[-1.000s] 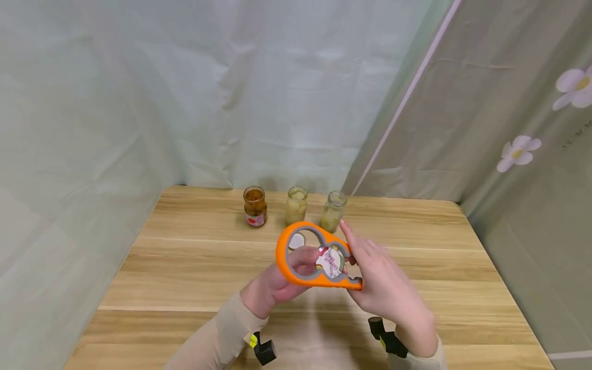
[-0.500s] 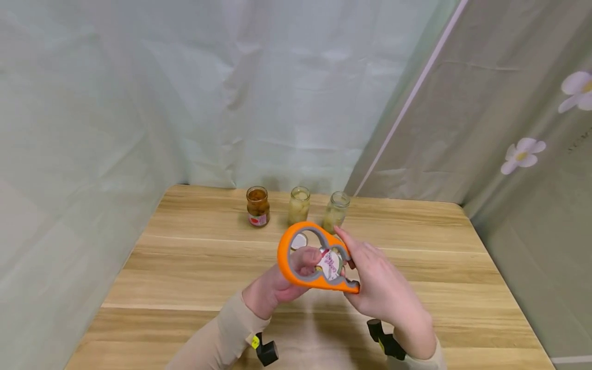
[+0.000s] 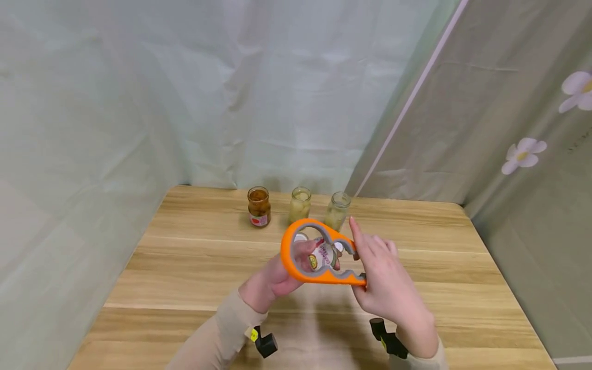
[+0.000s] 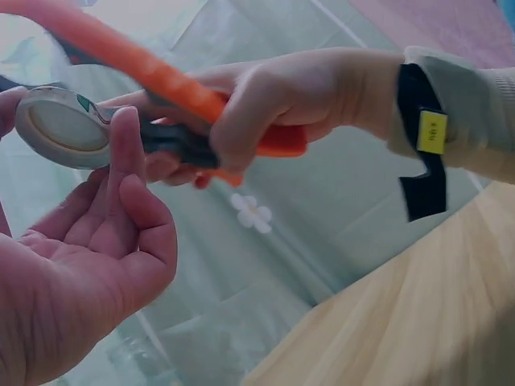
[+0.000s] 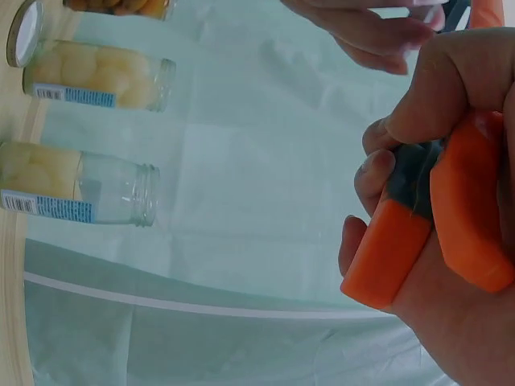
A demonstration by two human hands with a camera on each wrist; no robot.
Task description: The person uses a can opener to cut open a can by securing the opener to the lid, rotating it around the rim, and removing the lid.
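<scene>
My left hand [image 3: 279,272] pinches a round jar lid [image 3: 326,255], white with coloured print on top. In the left wrist view the pale underside of the lid [image 4: 66,129] shows at the fingertips. My right hand [image 3: 388,280] grips the handles of an orange jar opener [image 3: 288,253] with grey, toothed inner edges. From the head view the lid appears within the opener's larger ring, near its narrow waist. My right index finger points up, away from the handle. Close up in the right wrist view, the curled fingers wrap round the opener's orange handle ends [image 5: 471,209].
Three lidless glass jars stand along the back: a brown-filled jar [image 3: 259,208], a pale-filled jar [image 3: 299,205] and another pale-filled jar [image 3: 339,208]. Behind the hands, a white lid [image 3: 300,237] and another white lid [image 3: 339,247] lie on the wooden table [image 3: 185,277]. A curtain hangs behind.
The opener has shifted slightly right and the lid left, so the lid now shows in the larger ring rather than the smaller notch. My right index finger has lifted.
</scene>
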